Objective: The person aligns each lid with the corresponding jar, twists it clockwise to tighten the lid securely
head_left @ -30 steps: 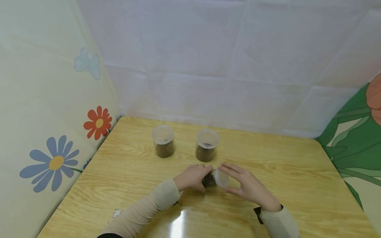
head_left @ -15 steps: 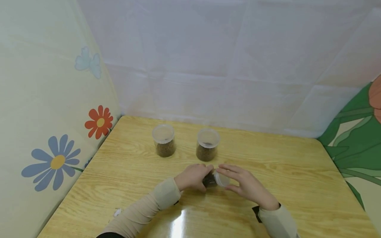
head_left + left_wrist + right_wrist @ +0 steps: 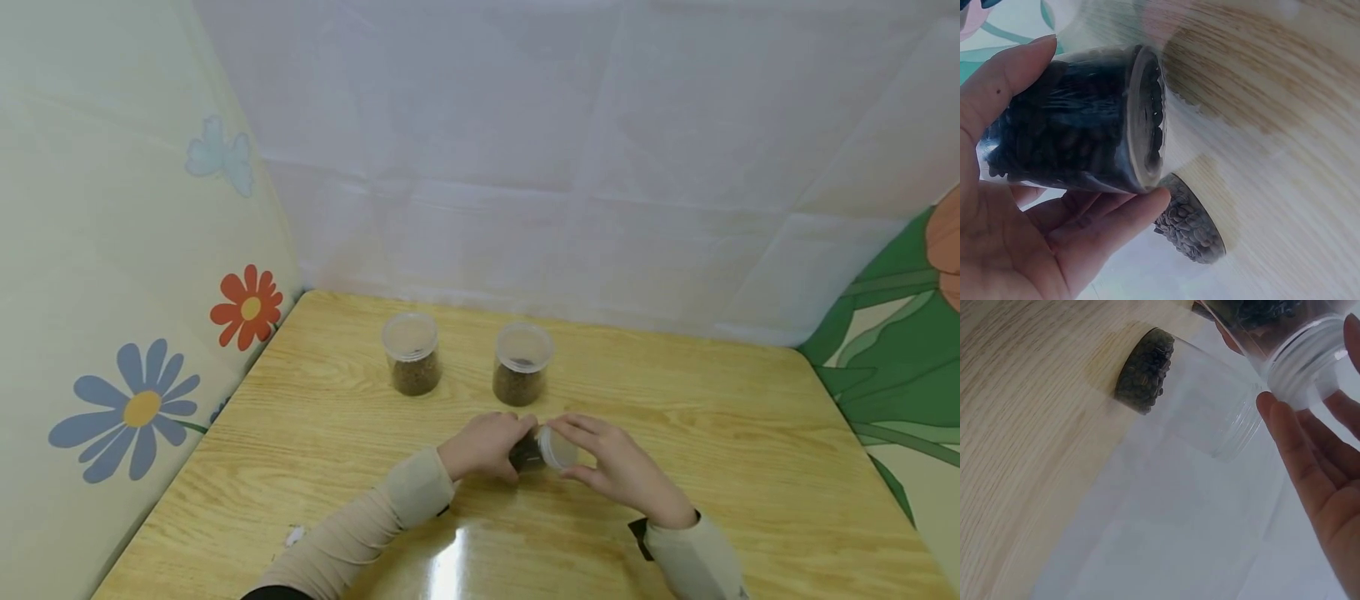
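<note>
My left hand (image 3: 486, 447) grips a clear jar (image 3: 528, 454) round its body, and the jar lies tilted on its side with its lid end to the right. Dark bean-like pieces fill much of this jar, as the left wrist view shows. My right hand (image 3: 619, 468) holds the ridged clear lid (image 3: 558, 450) between thumb and fingers. In the right wrist view, fingertips (image 3: 1266, 403) touch the lid's edge. Behind the hands, two clear jars with dark pieces in the bottom stand upright: one at left (image 3: 412, 358), one nearer the middle (image 3: 521, 367).
The wood-grain table (image 3: 675, 417) spreads under everything. A white cloth (image 3: 480, 167) hangs along its back edge, and flower-printed cloths (image 3: 112, 250) stand at the sides. A small white mark (image 3: 295, 536) shows at the front left of the table.
My right hand has shifted slightly left and drawn its thumb and fingers in on the lid. The left hand and the two standing jars stay where they were.
</note>
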A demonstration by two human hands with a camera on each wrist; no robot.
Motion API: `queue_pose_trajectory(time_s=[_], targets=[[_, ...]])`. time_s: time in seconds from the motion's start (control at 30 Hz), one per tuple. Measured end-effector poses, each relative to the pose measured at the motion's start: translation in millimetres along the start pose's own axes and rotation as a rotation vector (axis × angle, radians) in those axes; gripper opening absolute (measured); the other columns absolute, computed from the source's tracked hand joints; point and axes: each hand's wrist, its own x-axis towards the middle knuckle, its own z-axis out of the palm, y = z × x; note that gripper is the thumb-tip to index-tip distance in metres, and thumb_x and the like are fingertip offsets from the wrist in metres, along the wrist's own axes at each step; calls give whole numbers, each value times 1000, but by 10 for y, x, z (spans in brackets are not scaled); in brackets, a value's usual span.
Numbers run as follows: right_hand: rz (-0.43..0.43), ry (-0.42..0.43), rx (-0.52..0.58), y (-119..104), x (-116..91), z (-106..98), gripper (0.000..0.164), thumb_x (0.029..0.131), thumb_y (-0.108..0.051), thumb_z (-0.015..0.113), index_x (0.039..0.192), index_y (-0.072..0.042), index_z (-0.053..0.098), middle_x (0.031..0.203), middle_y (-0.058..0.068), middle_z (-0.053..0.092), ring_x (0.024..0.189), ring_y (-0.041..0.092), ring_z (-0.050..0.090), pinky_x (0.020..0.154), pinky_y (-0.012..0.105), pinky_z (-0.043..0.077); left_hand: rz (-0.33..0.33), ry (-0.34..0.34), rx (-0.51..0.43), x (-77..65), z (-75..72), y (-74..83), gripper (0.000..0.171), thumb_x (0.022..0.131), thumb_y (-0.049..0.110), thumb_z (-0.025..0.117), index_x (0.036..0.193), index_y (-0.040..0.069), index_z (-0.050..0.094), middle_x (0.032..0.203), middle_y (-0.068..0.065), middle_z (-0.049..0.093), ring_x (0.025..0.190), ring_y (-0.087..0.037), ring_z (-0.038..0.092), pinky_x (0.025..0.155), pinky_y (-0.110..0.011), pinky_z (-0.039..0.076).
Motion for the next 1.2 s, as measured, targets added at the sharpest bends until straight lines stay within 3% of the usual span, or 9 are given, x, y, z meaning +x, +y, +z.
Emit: queue_pose_trajectory(time_s=[0.4, 0.57, 0.7, 0.93, 1.2], targets=[[115, -9, 19, -61, 19, 7, 54, 72, -16, 76, 118, 4, 56, 110, 19, 61, 84, 24, 63, 66, 31, 52, 17, 23, 6, 5, 16, -4, 56, 61, 26, 84, 107, 14, 54, 89, 2, 60, 76, -9, 57, 64, -22, 47], [124, -12, 25, -66, 6, -10, 56, 72, -18, 77, 119, 2, 56, 110, 17, 60, 89, 27, 62, 71, 35, 52, 18, 19, 20, 8, 33, -12, 57, 61, 27, 84, 107, 14, 53, 89, 1, 60, 76, -10, 56, 64, -22, 47], [74, 14, -3, -26, -27, -18, 62, 67, -19, 80, 121, -1, 56, 113, 15, 59, 97, 30, 59, 75, 40, 51, 23, 14, 3, -1, 18, -16, 57, 62, 26, 84, 108, 14, 53, 91, 1, 60, 77, -10, 57, 65, -23, 47], [-106, 47, -59, 23, -55, -8, 71, 57, -8, 84, 123, -7, 56, 125, 13, 52, 108, 31, 52, 77, 41, 50, 28, 12, -3, -11, -15, -16, 57, 63, 26, 83, 109, 15, 53, 91, 2, 60, 78, -10, 56, 66, -23, 47], [-152, 88, -39, 47, -23, 28, 67, 56, -3, 83, 118, -6, 59, 118, 12, 56, 105, 29, 53, 77, 39, 50, 21, 9, 5, -14, -14, -3, 59, 63, 28, 83, 112, 14, 53, 93, 1, 61, 80, -11, 58, 68, -23, 48]])
